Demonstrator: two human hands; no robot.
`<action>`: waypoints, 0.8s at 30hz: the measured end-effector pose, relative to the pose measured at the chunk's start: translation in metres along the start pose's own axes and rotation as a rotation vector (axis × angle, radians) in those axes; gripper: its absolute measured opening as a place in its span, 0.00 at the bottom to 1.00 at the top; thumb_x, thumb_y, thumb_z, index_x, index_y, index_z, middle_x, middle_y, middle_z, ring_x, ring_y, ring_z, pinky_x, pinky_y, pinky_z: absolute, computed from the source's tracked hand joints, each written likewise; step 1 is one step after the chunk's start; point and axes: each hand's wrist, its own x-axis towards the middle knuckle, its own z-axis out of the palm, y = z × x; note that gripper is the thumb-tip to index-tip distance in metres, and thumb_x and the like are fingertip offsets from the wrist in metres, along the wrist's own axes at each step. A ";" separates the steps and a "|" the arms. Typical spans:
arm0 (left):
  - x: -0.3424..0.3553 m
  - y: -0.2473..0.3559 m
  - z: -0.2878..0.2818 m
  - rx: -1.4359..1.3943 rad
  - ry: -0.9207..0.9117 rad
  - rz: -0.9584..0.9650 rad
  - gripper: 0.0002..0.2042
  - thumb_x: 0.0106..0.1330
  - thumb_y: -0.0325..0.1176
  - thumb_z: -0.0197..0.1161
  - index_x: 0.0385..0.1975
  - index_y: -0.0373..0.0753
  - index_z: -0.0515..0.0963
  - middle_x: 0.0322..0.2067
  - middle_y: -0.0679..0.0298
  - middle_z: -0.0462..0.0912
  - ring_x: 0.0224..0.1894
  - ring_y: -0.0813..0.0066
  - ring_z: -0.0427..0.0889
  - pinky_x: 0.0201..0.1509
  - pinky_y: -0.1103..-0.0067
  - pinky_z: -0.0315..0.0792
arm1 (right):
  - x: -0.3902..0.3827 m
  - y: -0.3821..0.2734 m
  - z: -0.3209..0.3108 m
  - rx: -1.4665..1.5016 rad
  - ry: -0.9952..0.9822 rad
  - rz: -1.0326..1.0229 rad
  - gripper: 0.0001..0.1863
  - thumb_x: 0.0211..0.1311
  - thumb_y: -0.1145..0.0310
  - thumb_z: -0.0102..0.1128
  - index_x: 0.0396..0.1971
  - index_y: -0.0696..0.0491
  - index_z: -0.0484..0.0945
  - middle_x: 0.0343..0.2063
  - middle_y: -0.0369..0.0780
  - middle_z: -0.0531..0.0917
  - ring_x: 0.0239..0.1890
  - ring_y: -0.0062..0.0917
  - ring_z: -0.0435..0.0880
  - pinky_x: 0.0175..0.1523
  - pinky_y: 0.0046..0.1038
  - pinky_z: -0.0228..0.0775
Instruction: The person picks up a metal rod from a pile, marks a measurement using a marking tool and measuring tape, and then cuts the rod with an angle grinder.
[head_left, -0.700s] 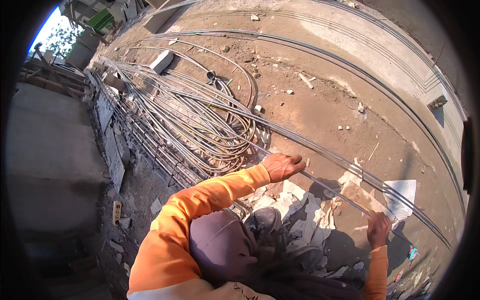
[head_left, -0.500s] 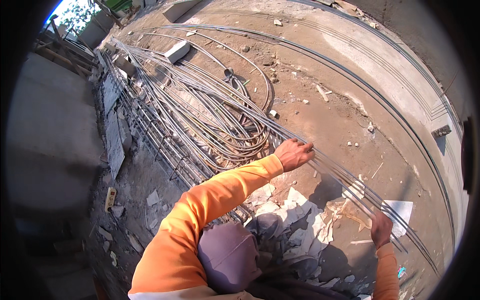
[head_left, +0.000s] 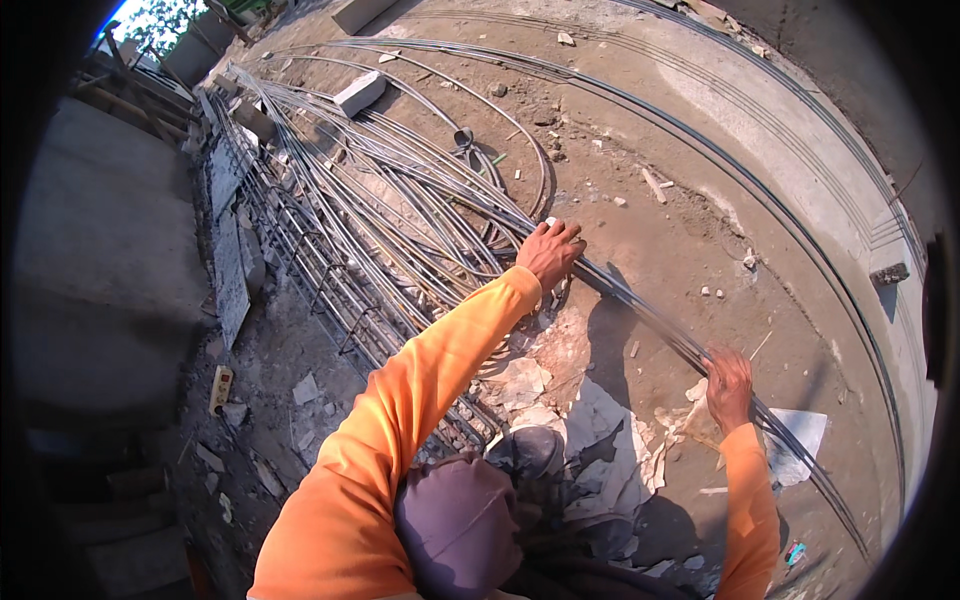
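A bundle of long thin steel rebars (head_left: 640,307) runs slantwise in front of me. My left hand (head_left: 549,254) is closed round it at the upper left, its fingers over the top. Farther down to the right, my right hand (head_left: 730,387) grips the same bundle, and the loose ends stick out beyond it at the lower right. From my left hand the bars lead back into a big pile of rebars (head_left: 340,215), many bent into loops. Both sleeves are orange.
A tied rebar cage (head_left: 335,300) lies left of the pile, with a stone slab (head_left: 232,285) beside it. A concrete block (head_left: 360,93) rests on the rods. Torn paper (head_left: 600,440) and a white sheet (head_left: 797,445) lie nearby. Long bars (head_left: 745,175) curve along the right.
My left hand has moved left and up along the bars. My right hand has moved up and left. The bars between them now lie closer together.
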 end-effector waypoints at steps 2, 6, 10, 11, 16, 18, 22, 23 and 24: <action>0.002 0.006 -0.002 -0.042 -0.055 0.056 0.19 0.67 0.32 0.58 0.57 0.50 0.81 0.58 0.63 0.78 0.60 0.65 0.75 0.60 0.69 0.70 | -0.019 0.005 -0.003 -0.095 0.008 -0.020 0.11 0.66 0.72 0.64 0.47 0.56 0.86 0.54 0.45 0.85 0.57 0.44 0.82 0.67 0.44 0.67; -0.013 0.000 0.010 0.043 -0.012 0.076 0.22 0.69 0.33 0.57 0.64 0.49 0.77 0.60 0.62 0.76 0.60 0.63 0.74 0.61 0.69 0.70 | -0.032 -0.007 0.008 -0.152 0.027 -0.062 0.13 0.67 0.72 0.63 0.51 0.55 0.86 0.61 0.45 0.81 0.64 0.45 0.78 0.73 0.49 0.63; 0.001 0.011 0.015 0.096 0.040 0.004 0.22 0.70 0.32 0.56 0.65 0.48 0.75 0.60 0.61 0.76 0.60 0.64 0.74 0.60 0.70 0.70 | -0.025 0.023 0.022 -0.135 0.045 -0.078 0.13 0.68 0.73 0.63 0.51 0.56 0.86 0.58 0.44 0.84 0.67 0.43 0.77 0.73 0.51 0.64; 0.002 0.012 0.014 0.060 0.055 0.014 0.22 0.69 0.32 0.59 0.64 0.48 0.76 0.53 0.62 0.77 0.56 0.66 0.76 0.57 0.68 0.70 | -0.024 0.031 0.022 -0.127 0.045 -0.085 0.13 0.68 0.74 0.63 0.51 0.56 0.86 0.58 0.43 0.85 0.67 0.43 0.77 0.73 0.51 0.64; -0.019 0.018 0.001 -0.303 0.038 0.192 0.16 0.69 0.36 0.65 0.57 0.48 0.82 0.37 0.63 0.76 0.43 0.63 0.79 0.50 0.68 0.70 | -0.048 0.032 0.003 -0.053 0.015 -0.068 0.13 0.62 0.75 0.67 0.47 0.57 0.86 0.51 0.45 0.86 0.58 0.45 0.81 0.66 0.50 0.68; -0.040 0.027 -0.002 -0.407 0.065 0.306 0.15 0.70 0.39 0.65 0.55 0.46 0.83 0.35 0.62 0.76 0.41 0.62 0.79 0.48 0.69 0.71 | -0.069 0.026 -0.004 -0.044 -0.027 -0.045 0.13 0.60 0.74 0.69 0.45 0.57 0.86 0.52 0.46 0.84 0.57 0.45 0.80 0.64 0.49 0.66; -0.087 0.048 0.003 -0.425 0.007 0.339 0.15 0.70 0.41 0.65 0.54 0.47 0.85 0.33 0.62 0.74 0.39 0.61 0.79 0.45 0.67 0.72 | -0.062 -0.019 -0.033 -0.111 -0.094 -0.078 0.17 0.64 0.65 0.68 0.49 0.58 0.84 0.60 0.46 0.79 0.62 0.44 0.76 0.66 0.45 0.62; -0.095 0.054 0.010 -0.468 -0.002 0.340 0.14 0.71 0.41 0.65 0.53 0.47 0.85 0.33 0.61 0.73 0.38 0.60 0.79 0.43 0.66 0.73 | -0.052 -0.017 -0.028 -0.076 -0.075 -0.023 0.18 0.66 0.64 0.67 0.51 0.58 0.83 0.60 0.47 0.79 0.62 0.45 0.76 0.66 0.44 0.62; -0.104 0.060 0.012 -0.478 0.012 0.362 0.14 0.71 0.42 0.64 0.52 0.47 0.85 0.32 0.61 0.73 0.37 0.60 0.79 0.41 0.66 0.74 | -0.039 -0.015 -0.020 -0.040 -0.056 0.033 0.19 0.68 0.63 0.66 0.53 0.57 0.82 0.59 0.47 0.79 0.61 0.46 0.76 0.66 0.44 0.62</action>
